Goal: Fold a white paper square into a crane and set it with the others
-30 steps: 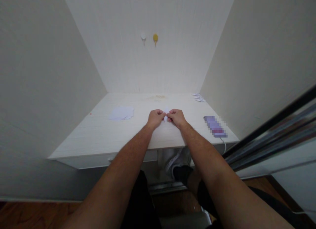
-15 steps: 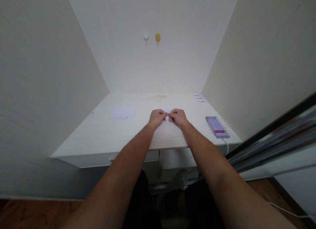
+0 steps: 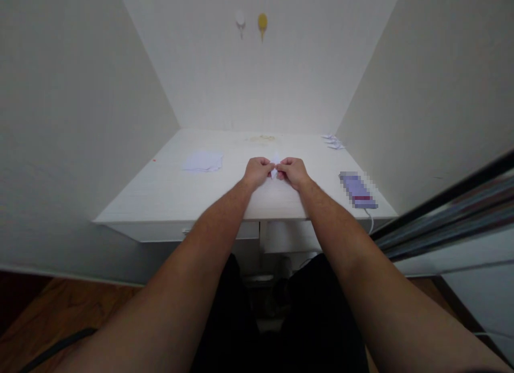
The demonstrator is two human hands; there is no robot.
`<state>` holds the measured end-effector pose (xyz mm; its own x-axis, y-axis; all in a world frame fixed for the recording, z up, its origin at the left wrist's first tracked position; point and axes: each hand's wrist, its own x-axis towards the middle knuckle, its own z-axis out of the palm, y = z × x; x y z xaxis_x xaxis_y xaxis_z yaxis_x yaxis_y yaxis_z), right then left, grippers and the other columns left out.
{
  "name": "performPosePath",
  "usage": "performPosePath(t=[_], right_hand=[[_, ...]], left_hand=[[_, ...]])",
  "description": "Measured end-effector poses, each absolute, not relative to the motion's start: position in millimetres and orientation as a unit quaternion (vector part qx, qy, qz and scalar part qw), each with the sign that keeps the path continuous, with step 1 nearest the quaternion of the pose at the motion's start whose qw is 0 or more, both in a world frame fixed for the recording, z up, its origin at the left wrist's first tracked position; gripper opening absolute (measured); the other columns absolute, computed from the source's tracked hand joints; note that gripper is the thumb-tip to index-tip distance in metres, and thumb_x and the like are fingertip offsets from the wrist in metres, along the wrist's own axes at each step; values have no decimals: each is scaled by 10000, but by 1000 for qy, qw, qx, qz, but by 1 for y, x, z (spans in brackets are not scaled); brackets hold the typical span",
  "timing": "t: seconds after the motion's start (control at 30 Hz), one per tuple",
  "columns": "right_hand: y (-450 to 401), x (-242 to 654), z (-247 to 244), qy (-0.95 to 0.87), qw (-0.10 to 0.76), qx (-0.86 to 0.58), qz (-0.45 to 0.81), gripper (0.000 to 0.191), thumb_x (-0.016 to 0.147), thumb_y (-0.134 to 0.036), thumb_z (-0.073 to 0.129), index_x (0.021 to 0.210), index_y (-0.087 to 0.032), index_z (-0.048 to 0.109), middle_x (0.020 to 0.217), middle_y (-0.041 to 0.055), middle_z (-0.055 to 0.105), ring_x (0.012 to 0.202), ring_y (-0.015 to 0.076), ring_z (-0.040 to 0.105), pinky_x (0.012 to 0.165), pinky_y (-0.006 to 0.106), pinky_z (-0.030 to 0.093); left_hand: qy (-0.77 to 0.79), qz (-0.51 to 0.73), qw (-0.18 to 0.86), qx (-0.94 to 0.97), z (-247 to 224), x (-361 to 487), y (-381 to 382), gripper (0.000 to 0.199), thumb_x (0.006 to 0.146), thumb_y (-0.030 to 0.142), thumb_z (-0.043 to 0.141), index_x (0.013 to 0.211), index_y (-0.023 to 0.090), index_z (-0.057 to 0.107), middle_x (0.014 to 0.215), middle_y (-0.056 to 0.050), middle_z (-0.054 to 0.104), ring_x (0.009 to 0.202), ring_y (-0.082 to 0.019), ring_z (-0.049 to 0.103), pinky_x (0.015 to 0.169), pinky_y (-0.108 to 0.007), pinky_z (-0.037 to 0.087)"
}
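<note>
A small piece of folded white paper (image 3: 274,173) is pinched between my two hands, just above or on the white desk (image 3: 160,196); I cannot tell if it touches the top. My left hand (image 3: 258,171) grips its left side, thumb and fingers pressed together. On the other side my right hand (image 3: 293,171) holds it the same way, the fingertips of both hands nearly meeting. Much of the paper is hidden behind the fingers. To the left lies a stack of white paper sheets (image 3: 203,161). Several small folded paper pieces (image 3: 333,142) rest at the far right corner.
A blurred-out phone (image 3: 358,191) with a white cable (image 3: 370,219) lies on the right of the desk. Two hooks, one white (image 3: 240,19) and one yellow (image 3: 262,22), are on the back wall. Walls close in the desk's left and right sides.
My view has tilted down, so the desk and hands appear higher. Both hands still pinch the paper, with its shape showing slightly differently between the fingers.
</note>
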<state>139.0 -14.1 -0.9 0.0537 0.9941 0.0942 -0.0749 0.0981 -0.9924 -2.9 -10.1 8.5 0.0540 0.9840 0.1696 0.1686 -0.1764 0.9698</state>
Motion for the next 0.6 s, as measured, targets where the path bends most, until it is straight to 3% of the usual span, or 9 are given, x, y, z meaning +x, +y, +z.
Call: performPosePath(t=[0.23,0.6], right_hand=[[-16,138,1,-490,561,-458,484,199,631,-111,702,600,-182,519,418,-32,538,362,92,476,370,211,357],[-9,142,9,-484,529,-469,516,186,638,-88,704,619,-169,538,427,-13,566,367,99,508,372,203,405]], left_hand=[[479,500,434,576,-4,-3,2,130,686,197,712,609,149,618,528,4,590,463,-90,522,488,-221,381],[434,495,535,529,6,-1,5,118,657,158,713,602,129,613,547,-17,606,501,-113,568,560,-270,497]])
